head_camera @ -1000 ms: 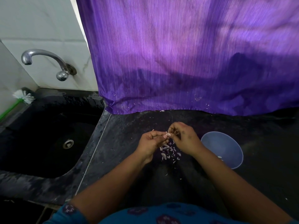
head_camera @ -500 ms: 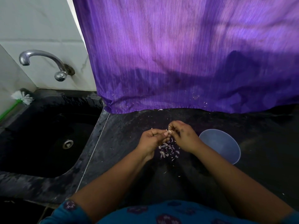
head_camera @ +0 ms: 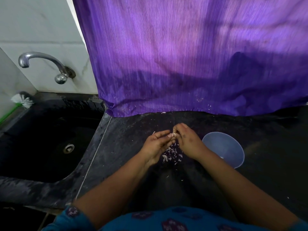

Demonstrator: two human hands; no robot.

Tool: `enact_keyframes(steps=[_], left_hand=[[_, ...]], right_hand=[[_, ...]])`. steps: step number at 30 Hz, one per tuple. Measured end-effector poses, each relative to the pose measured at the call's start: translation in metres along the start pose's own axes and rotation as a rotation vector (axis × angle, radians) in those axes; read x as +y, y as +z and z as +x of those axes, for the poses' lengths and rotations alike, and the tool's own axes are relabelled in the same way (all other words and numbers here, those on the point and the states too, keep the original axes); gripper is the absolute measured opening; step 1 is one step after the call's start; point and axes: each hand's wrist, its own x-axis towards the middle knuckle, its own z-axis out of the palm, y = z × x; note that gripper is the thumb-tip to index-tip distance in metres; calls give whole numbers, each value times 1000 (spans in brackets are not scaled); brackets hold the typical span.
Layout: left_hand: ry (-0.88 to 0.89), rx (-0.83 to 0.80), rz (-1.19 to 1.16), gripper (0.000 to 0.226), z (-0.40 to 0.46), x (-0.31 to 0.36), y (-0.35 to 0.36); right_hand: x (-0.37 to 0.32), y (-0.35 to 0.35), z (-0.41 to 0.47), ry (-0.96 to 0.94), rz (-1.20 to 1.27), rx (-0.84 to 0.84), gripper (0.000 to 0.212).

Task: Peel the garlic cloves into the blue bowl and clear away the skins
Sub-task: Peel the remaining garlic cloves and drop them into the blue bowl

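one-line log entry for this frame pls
step: peeling | left hand: holds garlic clove | right hand: pinches clove | skins: piled on counter | blue bowl: right of hands

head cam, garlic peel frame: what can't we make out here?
- Clove: head view, pinched between left hand and right hand; fingers cover most of it, so how far it is peeled is unclear.
- Bowl: near rim and part of the inside hidden by the right forearm; contents uncertain.
- Skins: too small to count.
- Brush: handle cut off by the left edge.
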Motion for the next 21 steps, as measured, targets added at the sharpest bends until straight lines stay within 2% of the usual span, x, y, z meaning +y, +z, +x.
enact_keyframes(steps=[10,15,18,21], left_hand=[[-50,83,-232,12,4,-5,1],[-44,52,-165,14,0,-2,3],[-8,85,-131,18,-3,-5,7],[9,90,-121,21,-4,-7,10]], right_hand=[[0,13,-17,12,34,34,3],[1,1,-19,236,223,243,11],[3,-8,-17,327,347,233,23],[6,-13,-15,333,368,227,20]])
